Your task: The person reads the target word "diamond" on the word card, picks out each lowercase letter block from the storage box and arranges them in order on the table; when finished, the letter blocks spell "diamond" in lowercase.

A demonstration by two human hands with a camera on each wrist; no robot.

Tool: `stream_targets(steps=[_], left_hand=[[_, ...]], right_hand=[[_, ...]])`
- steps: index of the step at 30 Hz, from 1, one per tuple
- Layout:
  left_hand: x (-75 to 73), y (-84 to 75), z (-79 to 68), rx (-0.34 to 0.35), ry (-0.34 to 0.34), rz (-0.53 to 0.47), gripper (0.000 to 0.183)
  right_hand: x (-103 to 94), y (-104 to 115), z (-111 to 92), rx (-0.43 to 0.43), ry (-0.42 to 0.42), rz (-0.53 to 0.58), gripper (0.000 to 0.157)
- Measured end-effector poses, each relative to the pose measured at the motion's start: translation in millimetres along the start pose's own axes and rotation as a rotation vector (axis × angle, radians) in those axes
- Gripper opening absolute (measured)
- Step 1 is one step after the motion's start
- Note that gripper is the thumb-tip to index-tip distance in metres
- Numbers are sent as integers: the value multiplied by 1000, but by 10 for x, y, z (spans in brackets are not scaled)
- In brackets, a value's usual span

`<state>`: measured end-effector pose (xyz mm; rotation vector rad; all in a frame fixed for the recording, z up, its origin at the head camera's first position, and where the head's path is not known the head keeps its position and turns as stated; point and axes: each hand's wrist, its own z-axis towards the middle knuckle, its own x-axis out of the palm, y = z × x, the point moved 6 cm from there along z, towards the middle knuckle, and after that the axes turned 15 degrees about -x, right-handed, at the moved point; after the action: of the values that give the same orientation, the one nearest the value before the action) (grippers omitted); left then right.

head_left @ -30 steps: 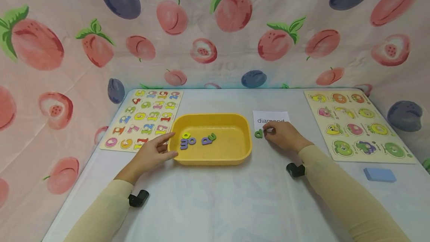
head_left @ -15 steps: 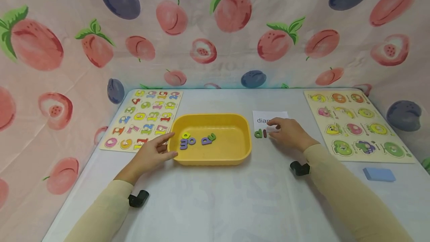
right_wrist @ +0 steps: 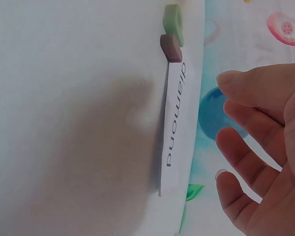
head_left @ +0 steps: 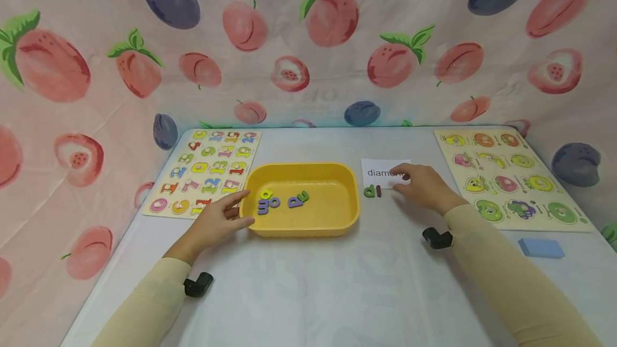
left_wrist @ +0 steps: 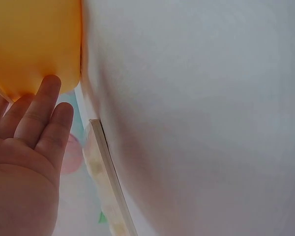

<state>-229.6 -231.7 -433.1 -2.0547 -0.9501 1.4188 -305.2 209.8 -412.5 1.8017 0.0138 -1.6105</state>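
My left hand (head_left: 219,219) rests against the left end of a yellow tray (head_left: 332,224), its fingertips touching the outer wall in the left wrist view. Inside lie several letter pieces: a purple m (head_left: 262,207), a purple ring-shaped letter (head_left: 274,202), a yellow one (head_left: 266,194), another purple one (head_left: 294,202) and a green n (head_left: 302,196). Right of the tray, a green d (head_left: 369,191) and a dark red i-like piece (head_left: 378,191) stand side by side below a white card (head_left: 373,165) printed "diamond". My right hand (head_left: 424,186) hovers by the card's right part, fingers loosely bent and holding nothing.
A number puzzle board (head_left: 193,162) lies behind the left hand. At the right is a fruit puzzle board (head_left: 516,175), with a blue block (head_left: 541,248) in front of it. A fruit-patterned cloth (head_left: 328,68) rises behind the white table (head_left: 308,293).
My right hand has let go of the dark red piece, leaving it beside the green d, and has drawn away to the right. My left hand stays at the tray.
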Motion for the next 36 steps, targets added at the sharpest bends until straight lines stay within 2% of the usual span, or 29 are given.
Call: stream_targets(steps=[12, 22, 33, 36], left_hand=[[0, -2, -2, -18, 8, -13, 75], [-1, -9, 1, -7, 11, -24, 74], [-1, 4, 4, -8, 17, -32, 75], [-2, 4, 8, -3, 20, -37, 75]], right_hand=[[-137, 105, -12, -18, -30, 6, 44], [-156, 214, 46, -17, -26, -2, 45], [-192, 516, 128, -65, -58, -11, 43], [-177, 612, 173, -103, -69, -9, 43]])
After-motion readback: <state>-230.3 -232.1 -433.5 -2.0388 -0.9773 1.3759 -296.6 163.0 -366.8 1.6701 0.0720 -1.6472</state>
